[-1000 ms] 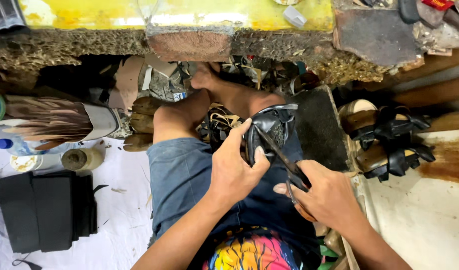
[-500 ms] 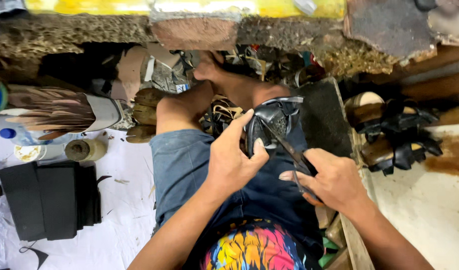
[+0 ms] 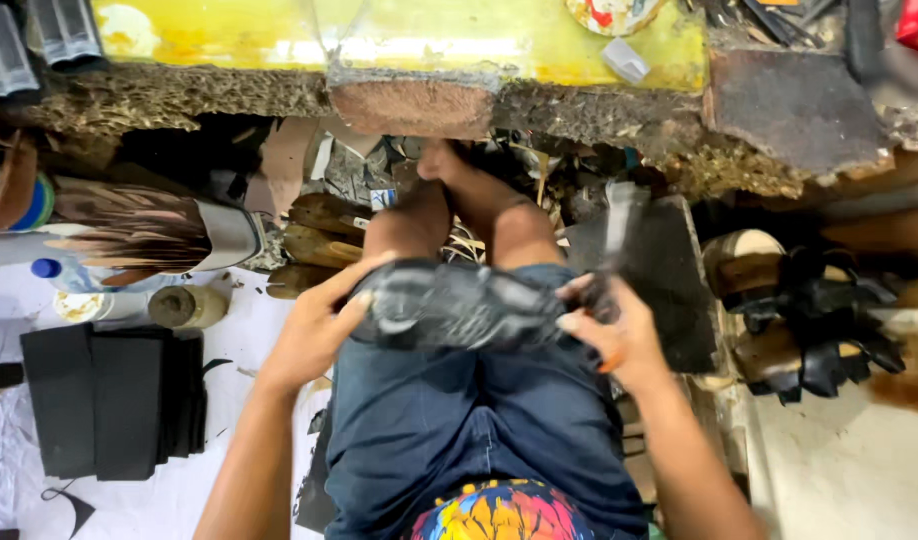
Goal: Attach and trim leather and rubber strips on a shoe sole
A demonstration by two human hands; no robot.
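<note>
From the head camera, a dark, glossy, flexible shoe piece (image 3: 454,305) lies across the denim-clad knees (motion-blurred). The left hand (image 3: 319,325) pinches its left end; the right hand (image 3: 614,335) is curled around its right end and a blurred tool (image 3: 612,235).

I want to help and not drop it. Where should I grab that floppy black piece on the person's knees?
Probably by its two ends, from the sides, like now. The black piece lies stretched across both knees; the left hand pinches its left end, the right hand its right end. It looks soft and would likely sag if held by one end.
</note>
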